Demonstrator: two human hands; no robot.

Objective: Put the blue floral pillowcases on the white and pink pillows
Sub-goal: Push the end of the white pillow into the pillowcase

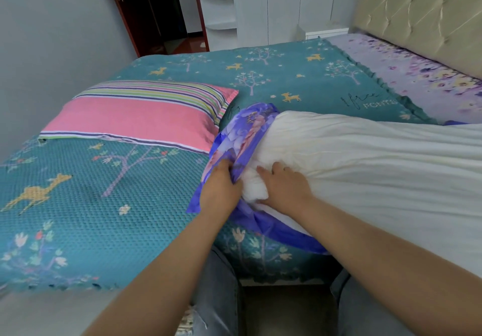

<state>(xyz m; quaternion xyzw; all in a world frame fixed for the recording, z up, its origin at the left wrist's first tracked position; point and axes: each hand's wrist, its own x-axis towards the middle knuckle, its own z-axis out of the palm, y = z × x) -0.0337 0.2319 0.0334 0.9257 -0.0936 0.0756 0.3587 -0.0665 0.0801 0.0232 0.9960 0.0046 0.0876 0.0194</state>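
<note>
The left hand point(221, 187) has its grip closed on the edge of the blue floral pillowcase point(242, 132), fingers curled around the cloth; the right hand point(284, 187) lies with loosely spread fingers on the end of the white pillow point(365, 158), pressing it. The pillowcase covers only that end; the pink pillow point(140, 119) lies bare on the bed point(78, 205), just beside it

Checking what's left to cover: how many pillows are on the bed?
2: the pink pillow lies bare at left; the white pillow, right, has one end entering the pillowcase.
</note>
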